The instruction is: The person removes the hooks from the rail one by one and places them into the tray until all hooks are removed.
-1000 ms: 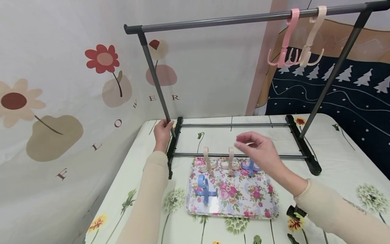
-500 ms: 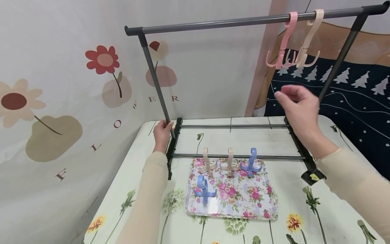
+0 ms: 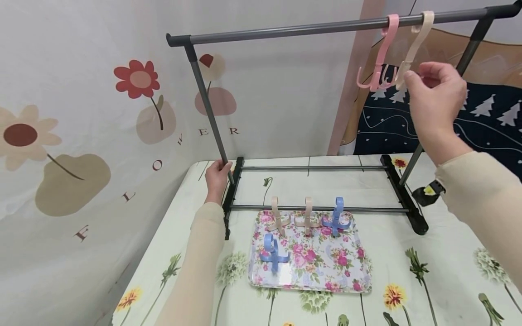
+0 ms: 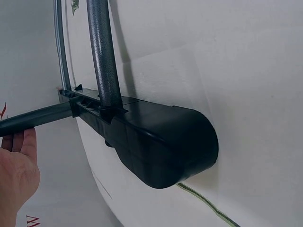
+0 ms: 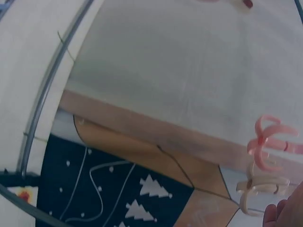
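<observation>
A dark metal clothes rack stands on the table, and my left hand (image 3: 216, 181) grips its left upright post (image 3: 210, 111) near the base. Its fingers show behind that post in the left wrist view. From the right part of the top bar (image 3: 285, 31) hang a pink swivel hook (image 3: 381, 59) and a cream hook (image 3: 417, 43). My right hand (image 3: 438, 97) is raised beside the cream hook, fingers loosely bent, the thumb tip overlapping its lower part. In the right wrist view, the fingertips (image 5: 271, 213) are close beside the cream hook's prongs (image 5: 258, 184).
A floral tray (image 3: 314, 276) on the table bears two cream hooks (image 3: 308, 222) and two blue hooks (image 3: 336, 217). The rack's black feet (image 3: 408, 199) and crossbars (image 3: 367, 209) lie behind it. Printed curtains (image 3: 265, 99) hang behind the table.
My right hand has risen from above the tray, up and to the right, to the hanging cream hook. The left hand keeps its hold on the post.
</observation>
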Tool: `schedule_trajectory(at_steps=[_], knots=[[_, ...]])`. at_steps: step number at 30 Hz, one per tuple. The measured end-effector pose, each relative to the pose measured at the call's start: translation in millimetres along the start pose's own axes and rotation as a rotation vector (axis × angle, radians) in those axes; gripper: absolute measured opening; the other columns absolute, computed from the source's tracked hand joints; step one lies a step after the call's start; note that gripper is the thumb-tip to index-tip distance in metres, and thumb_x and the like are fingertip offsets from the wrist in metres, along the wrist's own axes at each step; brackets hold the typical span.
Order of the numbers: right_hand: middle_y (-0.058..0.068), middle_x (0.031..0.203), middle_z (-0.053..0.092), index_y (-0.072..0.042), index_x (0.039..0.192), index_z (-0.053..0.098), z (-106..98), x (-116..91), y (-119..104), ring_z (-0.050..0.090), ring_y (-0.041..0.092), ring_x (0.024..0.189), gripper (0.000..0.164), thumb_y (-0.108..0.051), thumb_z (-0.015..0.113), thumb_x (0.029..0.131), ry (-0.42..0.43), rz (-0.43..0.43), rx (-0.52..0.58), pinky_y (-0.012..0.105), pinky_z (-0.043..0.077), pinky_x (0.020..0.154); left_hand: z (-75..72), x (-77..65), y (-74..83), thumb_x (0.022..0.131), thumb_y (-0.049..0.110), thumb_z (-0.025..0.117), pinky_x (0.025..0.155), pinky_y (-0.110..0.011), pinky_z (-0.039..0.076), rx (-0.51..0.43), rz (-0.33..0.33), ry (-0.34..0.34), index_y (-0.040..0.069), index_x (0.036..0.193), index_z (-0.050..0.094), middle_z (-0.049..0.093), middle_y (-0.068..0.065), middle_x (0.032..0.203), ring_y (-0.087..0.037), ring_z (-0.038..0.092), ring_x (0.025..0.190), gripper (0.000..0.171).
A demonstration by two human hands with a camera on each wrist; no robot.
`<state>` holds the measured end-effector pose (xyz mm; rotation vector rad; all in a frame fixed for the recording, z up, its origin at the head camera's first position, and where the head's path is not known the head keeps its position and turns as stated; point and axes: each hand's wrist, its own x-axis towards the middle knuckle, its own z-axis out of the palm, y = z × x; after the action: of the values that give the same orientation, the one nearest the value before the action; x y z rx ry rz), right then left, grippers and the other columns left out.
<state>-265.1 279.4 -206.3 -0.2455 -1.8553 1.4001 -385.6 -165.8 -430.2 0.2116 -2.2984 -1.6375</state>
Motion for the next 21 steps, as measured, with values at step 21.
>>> schedule_trajectory(at_steps=[21], knots=[[-0.015, 0.108, 0.053, -0.018, 0.13, 0.062, 10.9, 43.2, -18.8, 0.048, -0.003, 0.104, 0.036, -0.031, 0.065, 0.096, 0.035, 0.072, -0.054, 0.021, 0.036, 0.105, 3.9, -3.3, 4.5, 0.098, 0.031, 0.064, 0.096, -0.045, 0.044, -0.012, -0.021, 0.006, 0.006, 0.112, 0.067, 0.067, -0.01, 0.107, -0.025, 0.058, 0.103, 0.028]])
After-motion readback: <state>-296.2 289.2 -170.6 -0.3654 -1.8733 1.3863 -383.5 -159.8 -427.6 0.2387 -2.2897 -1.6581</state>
